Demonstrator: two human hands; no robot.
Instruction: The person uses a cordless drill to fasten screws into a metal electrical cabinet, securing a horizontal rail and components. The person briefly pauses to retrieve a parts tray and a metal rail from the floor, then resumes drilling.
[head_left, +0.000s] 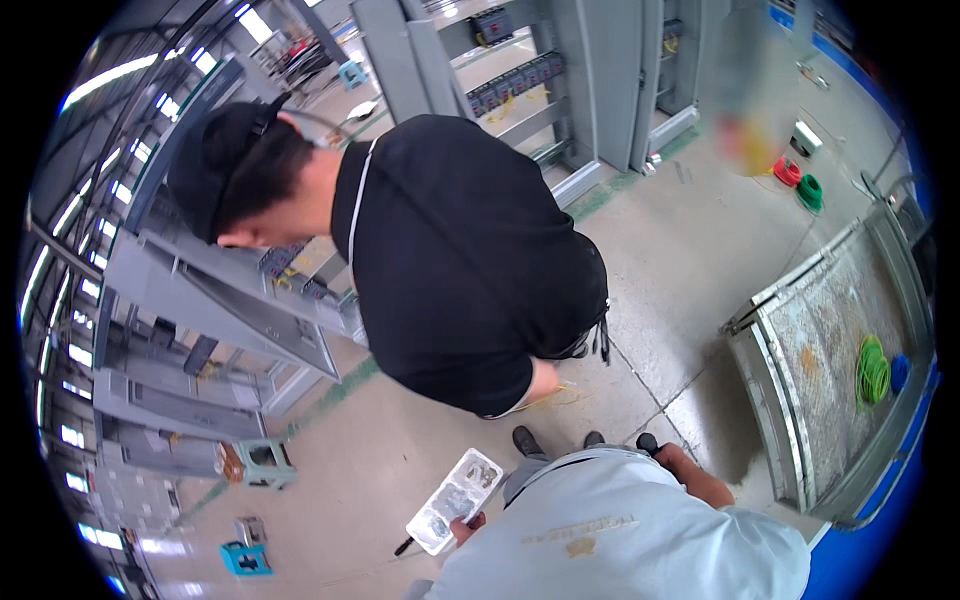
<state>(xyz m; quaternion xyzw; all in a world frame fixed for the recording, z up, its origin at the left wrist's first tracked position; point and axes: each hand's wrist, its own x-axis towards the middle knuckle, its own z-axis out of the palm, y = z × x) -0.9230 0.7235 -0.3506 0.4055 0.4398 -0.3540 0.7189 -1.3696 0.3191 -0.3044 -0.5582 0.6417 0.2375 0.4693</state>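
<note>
At the lower middle, my left hand (467, 528) is closed on the near edge of a white tray (425, 524) with small parts in its compartments, too small to name. A dark handle (404, 547), like a screwdriver's, sticks out past the tray's lower left corner. My right hand (668, 456) is at my right side, its fingers closed by a dark rounded object (648, 442) whose kind I cannot make out. A co-worker in a black shirt (460, 260) stands bent in front of me, with thin yellow wires (560, 395) by their forearm.
Grey electrical cabinets (600, 90) with breakers stand ahead and to the left. A metal-framed cart (790, 400) at right bears a green wire coil (873, 370). Red (788, 172) and green coils lie on the floor. Stools (265, 464) stand at left, one blue (246, 560).
</note>
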